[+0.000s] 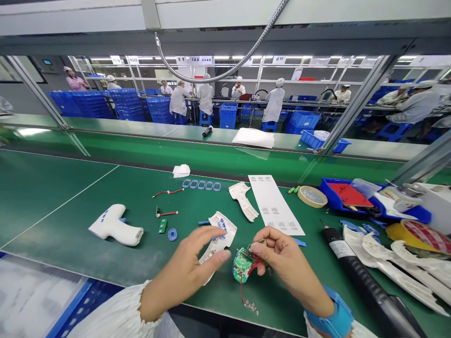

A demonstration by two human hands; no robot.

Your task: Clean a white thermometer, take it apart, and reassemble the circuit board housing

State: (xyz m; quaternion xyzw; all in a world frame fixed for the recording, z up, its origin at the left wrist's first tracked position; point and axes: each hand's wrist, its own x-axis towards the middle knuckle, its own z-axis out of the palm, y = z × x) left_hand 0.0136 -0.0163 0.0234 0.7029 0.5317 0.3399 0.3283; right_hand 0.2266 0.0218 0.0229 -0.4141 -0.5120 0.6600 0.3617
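Note:
My right hand (276,251) pinches a green circuit board (241,266) with red wires, above the near part of the bench. A small tangle of metal contacts dangles from one of its wires. My left hand (192,267) is over a white casing half (229,229) that has blue buttons inside; its thumb and fingers are apart, and they partly cover the casing. Farther off lies a second white casing half (244,199). An assembled white gun-shaped housing (118,225) rests on the left. Between it and my left hand are a small green board (162,226) and a blue ring (172,234).
A black electric screwdriver (352,263) lies at right beside several white shells (384,263). Behind them are a screw dish (312,196) and blue bins (331,188). A printed sheet (275,206) and blue frames (201,185) lie farther back. Co-workers sit beyond the green conveyor (148,148).

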